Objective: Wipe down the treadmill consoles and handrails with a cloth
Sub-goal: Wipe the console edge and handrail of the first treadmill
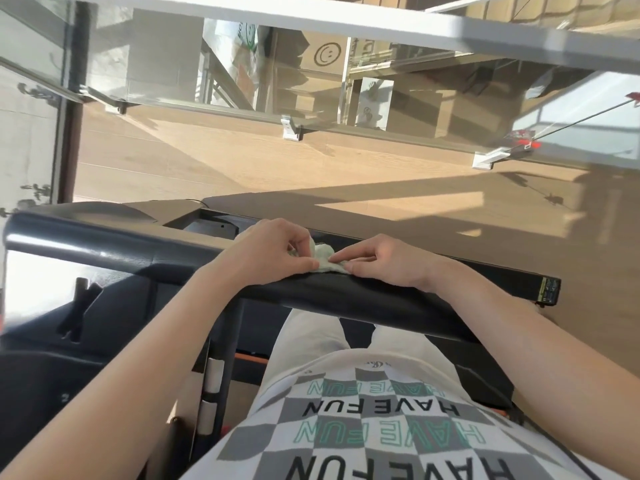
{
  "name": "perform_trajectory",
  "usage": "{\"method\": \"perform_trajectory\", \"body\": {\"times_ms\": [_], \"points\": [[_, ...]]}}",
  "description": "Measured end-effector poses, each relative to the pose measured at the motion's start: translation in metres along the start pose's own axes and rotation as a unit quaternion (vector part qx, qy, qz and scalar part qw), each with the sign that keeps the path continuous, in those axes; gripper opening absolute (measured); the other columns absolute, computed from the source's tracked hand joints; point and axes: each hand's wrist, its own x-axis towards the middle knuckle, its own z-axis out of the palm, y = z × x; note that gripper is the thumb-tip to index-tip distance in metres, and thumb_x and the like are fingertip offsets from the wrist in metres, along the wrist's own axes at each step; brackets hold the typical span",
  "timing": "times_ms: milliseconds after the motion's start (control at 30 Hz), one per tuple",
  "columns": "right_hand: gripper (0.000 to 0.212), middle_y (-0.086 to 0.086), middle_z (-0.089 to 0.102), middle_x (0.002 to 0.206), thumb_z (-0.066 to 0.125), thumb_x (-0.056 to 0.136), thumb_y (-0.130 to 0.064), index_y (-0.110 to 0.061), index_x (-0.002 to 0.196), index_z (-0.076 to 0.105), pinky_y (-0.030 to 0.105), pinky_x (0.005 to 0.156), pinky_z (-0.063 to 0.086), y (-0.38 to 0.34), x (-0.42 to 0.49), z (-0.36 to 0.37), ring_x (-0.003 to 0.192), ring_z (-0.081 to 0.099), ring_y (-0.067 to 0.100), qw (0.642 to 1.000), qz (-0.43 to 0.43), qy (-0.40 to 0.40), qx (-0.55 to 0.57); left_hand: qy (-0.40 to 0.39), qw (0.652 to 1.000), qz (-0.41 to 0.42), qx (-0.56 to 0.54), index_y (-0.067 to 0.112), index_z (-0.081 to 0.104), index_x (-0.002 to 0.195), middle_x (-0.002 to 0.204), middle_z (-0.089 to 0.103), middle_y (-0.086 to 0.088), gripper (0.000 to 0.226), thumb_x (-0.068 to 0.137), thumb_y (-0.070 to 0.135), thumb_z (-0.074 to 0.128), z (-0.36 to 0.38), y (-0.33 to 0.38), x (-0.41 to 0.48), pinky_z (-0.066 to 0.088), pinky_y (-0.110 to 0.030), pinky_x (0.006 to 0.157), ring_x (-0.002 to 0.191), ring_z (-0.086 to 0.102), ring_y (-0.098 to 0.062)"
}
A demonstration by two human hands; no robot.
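A small pale green-white cloth (323, 259) lies bunched on top of the black padded handrail (138, 258) of the treadmill, near the middle of the head view. My left hand (268, 247) pinches the cloth's left side with thumb and fingers. My right hand (388, 261) pinches its right edge, fingers curled, with the wrist resting on the rail. Both hands hide part of the cloth. The rail runs from the left edge down towards the right.
The treadmill's dark console area with a slot (78, 310) lies at lower left. A black frame bar with a yellow-green label (549, 291) sits beyond the rail. Past it is wooden floor (242, 157) and a glass balustrade (311, 81).
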Motion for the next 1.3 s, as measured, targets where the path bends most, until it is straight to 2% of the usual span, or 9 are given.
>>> {"method": "perform_trajectory", "body": {"times_ms": [133,200,300,500,633,733,1000,1167,1300], "points": [[0.029,-0.022,0.068,0.120,0.057,0.102,-0.031,-0.040,0.127,0.067,0.017,0.091,0.039,-0.016,0.022,0.007,0.106,0.061,-0.004,0.999,-0.023,-0.026,0.009,0.066,0.998,-0.013,0.022,0.035,0.064,0.071,0.082,0.064,0.024,0.022,0.086,0.048,0.073,-0.007,-0.017,-0.020,0.044,-0.027,0.065,0.078,0.059,-0.003],[0.030,-0.019,0.066,0.123,0.055,0.102,-0.034,-0.042,0.130,0.065,0.023,0.094,0.041,-0.025,0.034,0.011,0.111,0.059,0.002,0.999,-0.021,-0.039,-0.006,0.102,0.994,-0.023,0.037,0.035,0.065,0.071,0.087,0.068,0.019,0.022,0.086,0.050,0.074,-0.010,-0.026,-0.028,0.047,-0.029,0.068,0.082,0.060,-0.004],[0.032,-0.011,0.068,0.124,0.053,0.099,-0.043,-0.049,0.129,0.062,0.042,0.106,0.046,-0.035,0.055,0.018,0.115,0.060,0.021,0.997,-0.035,-0.056,-0.034,0.142,0.988,-0.040,0.046,0.034,0.065,0.071,0.099,0.066,0.014,0.022,0.084,0.049,0.075,-0.013,-0.036,-0.038,0.052,-0.039,0.080,0.096,0.058,-0.011],[0.034,-0.018,0.064,0.132,0.055,0.102,-0.034,-0.043,0.134,0.061,0.040,0.114,0.038,-0.057,0.087,0.030,0.123,0.057,0.007,0.993,-0.067,-0.099,0.006,0.204,0.970,-0.104,0.086,0.035,0.067,0.076,0.095,0.065,0.015,0.019,0.085,0.052,0.072,-0.022,-0.051,-0.053,0.043,-0.031,0.069,0.090,0.059,-0.014],[0.036,-0.012,0.065,0.133,0.056,0.102,-0.027,-0.036,0.137,0.061,0.041,0.116,0.037,-0.071,0.105,0.041,0.125,0.057,0.012,0.991,-0.076,-0.108,0.034,0.220,0.960,-0.130,0.117,0.043,0.071,0.100,0.098,0.068,0.012,0.014,0.090,0.050,0.065,-0.027,-0.059,-0.059,0.043,-0.032,0.072,0.097,0.061,-0.021],[0.037,-0.009,0.064,0.134,0.058,0.102,-0.025,-0.033,0.138,0.061,0.040,0.116,0.037,-0.082,0.113,0.049,0.125,0.057,0.013,0.990,-0.078,-0.103,0.054,0.216,0.954,-0.156,0.140,0.041,0.069,0.124,0.111,0.070,0.002,0.031,0.096,0.046,0.056,-0.029,-0.064,-0.062,0.045,-0.041,0.089,0.109,0.058,-0.027],[0.034,-0.016,0.064,0.132,0.057,0.100,-0.029,-0.045,0.129,0.064,0.037,0.112,0.040,-0.066,0.084,0.032,0.121,0.059,0.009,0.994,-0.068,-0.085,-0.010,0.158,0.965,-0.145,0.148,0.043,0.068,0.126,0.133,0.064,0.006,0.037,0.101,0.037,0.042,-0.016,-0.049,-0.056,0.035,-0.043,0.108,0.125,0.053,-0.022],[0.039,-0.022,0.069,0.122,0.054,0.100,-0.018,-0.050,0.116,0.069,0.026,0.099,0.043,-0.030,0.031,0.005,0.108,0.062,0.000,0.997,-0.048,-0.057,-0.021,0.109,0.975,-0.095,0.171,0.045,0.064,0.131,0.133,0.064,0.008,0.038,0.103,0.039,0.040,0.003,-0.017,-0.041,0.045,-0.038,0.096,0.120,0.058,-0.018],[0.040,-0.018,0.063,0.131,0.052,0.101,-0.022,-0.058,0.112,0.066,0.032,0.113,0.035,0.003,-0.012,-0.013,0.118,0.055,0.003,0.999,-0.022,-0.029,-0.039,0.058,0.983,-0.059,0.167,0.052,0.060,0.132,0.130,0.066,0.011,0.038,0.103,0.042,0.038,0.023,0.012,-0.025,0.049,-0.034,0.076,0.110,0.061,-0.017]]}}
